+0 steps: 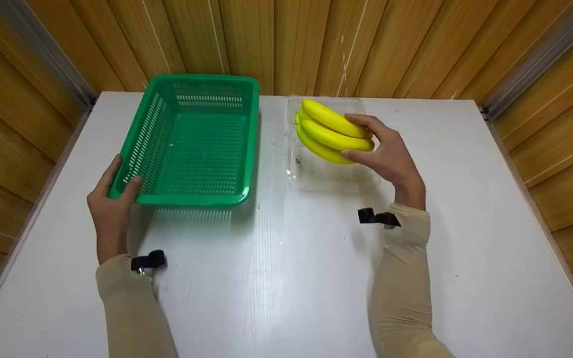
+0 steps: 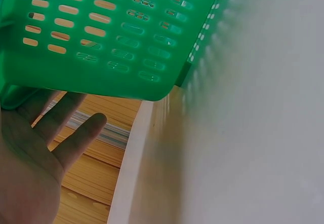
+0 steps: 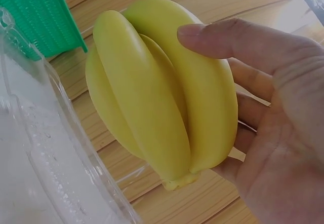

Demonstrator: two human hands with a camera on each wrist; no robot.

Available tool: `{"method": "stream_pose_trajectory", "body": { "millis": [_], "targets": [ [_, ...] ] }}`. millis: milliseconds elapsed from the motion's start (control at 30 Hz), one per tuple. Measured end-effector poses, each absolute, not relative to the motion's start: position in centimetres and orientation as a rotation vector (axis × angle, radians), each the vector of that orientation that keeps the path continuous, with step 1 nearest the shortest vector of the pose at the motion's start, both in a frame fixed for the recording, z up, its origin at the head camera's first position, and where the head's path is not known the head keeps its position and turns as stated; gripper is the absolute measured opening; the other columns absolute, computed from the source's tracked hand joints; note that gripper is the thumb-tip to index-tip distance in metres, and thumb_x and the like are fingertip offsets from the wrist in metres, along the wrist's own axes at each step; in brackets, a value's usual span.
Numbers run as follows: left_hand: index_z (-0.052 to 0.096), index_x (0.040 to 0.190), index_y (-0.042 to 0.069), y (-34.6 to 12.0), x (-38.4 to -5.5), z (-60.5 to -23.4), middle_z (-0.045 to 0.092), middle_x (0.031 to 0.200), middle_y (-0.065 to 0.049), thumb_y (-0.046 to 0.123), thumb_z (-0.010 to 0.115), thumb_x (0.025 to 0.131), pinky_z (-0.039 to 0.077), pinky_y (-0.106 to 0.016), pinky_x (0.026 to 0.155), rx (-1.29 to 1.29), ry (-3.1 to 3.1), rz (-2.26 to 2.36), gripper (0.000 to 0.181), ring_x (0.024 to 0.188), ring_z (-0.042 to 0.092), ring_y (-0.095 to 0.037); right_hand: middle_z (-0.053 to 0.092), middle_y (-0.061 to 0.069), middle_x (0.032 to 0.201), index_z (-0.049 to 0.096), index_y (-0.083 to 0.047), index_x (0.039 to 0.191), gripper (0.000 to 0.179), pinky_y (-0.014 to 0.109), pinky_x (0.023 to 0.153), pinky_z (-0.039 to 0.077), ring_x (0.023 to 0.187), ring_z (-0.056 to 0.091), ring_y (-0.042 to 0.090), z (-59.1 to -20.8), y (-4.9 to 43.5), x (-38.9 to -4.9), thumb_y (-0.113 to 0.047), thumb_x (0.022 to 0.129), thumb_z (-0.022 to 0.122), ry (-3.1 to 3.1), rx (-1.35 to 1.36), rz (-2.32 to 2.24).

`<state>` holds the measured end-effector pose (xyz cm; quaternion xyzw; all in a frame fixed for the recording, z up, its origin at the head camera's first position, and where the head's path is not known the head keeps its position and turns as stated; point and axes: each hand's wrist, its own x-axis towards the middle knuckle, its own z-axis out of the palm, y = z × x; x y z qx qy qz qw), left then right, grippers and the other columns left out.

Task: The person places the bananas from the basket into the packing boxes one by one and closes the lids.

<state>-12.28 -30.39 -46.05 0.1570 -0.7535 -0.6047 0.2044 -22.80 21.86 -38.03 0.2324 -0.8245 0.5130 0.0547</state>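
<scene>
A bunch of yellow bananas (image 1: pixel 334 134) is held in my right hand (image 1: pixel 388 151), with the thumb on one side and the fingers on the other. It is over a clear plastic container (image 1: pixel 326 179), which lies on the table. The right wrist view shows the bananas (image 3: pixel 147 92) clasped at one side, their stem end (image 3: pixel 179 181) free. My left hand (image 1: pixel 112 204) grips the near left corner of a green plastic basket (image 1: pixel 192 200), its thumb at the front rim. Seen from the left wrist, the fingers (image 2: pixel 81 138) reach along the outside of the basket wall (image 2: pixel 101 69).
The white table (image 1: pixel 271 288) carries the basket and the container side by side near its back edge. Wood-patterned panels (image 1: pixel 296 44) stand behind the table and on both sides. A small black wrist device (image 1: pixel 378 217) sits on each sleeve.
</scene>
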Motion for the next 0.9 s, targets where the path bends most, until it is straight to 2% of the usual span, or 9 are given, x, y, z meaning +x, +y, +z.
{"method": "stream_pose_trajectory", "body": {
  "millis": [433, 700, 900],
  "targets": [
    [0.054, 0.158, 0.025, -30.2, -12.4, -46.1, 0.049, 0.162, 0.000, 0.025, 0.073, 0.101, 0.036, -0.038, 0.122, 0.459, -2.113, -1.653, 0.060, 0.150, 0.042, -0.018, 0.063, 0.005, 0.145, 0.063, -0.014, 0.149, 0.067, 0.033, 0.115, 0.037, 0.130, 0.053, 0.020, -38.9, 22.8, -23.3, -0.008, 0.085, 0.086, -2.580, 0.652, 1.617],
    [0.054, 0.158, 0.025, -30.2, -12.3, -46.1, 0.049, 0.162, 0.000, 0.025, 0.073, 0.101, 0.036, -0.038, 0.122, 0.450, -2.115, -1.644, 0.060, 0.150, 0.042, -0.018, 0.062, 0.004, 0.147, 0.063, -0.014, 0.148, 0.068, 0.041, 0.120, 0.034, 0.134, 0.051, 0.021, -39.1, 22.9, -23.4, -0.006, 0.085, 0.086, -2.621, 0.657, 1.599],
    [0.054, 0.158, 0.026, -30.3, -12.3, -46.1, 0.048, 0.163, 0.002, 0.026, 0.072, 0.101, 0.035, -0.039, 0.122, 0.447, -2.115, -1.652, 0.059, 0.151, 0.041, -0.018, 0.062, 0.003, 0.147, 0.064, -0.014, 0.148, 0.068, 0.042, 0.120, 0.032, 0.134, 0.051, 0.021, -39.2, 22.9, -23.5, -0.005, 0.084, 0.085, -2.645, 0.669, 1.585]
  ]
}}
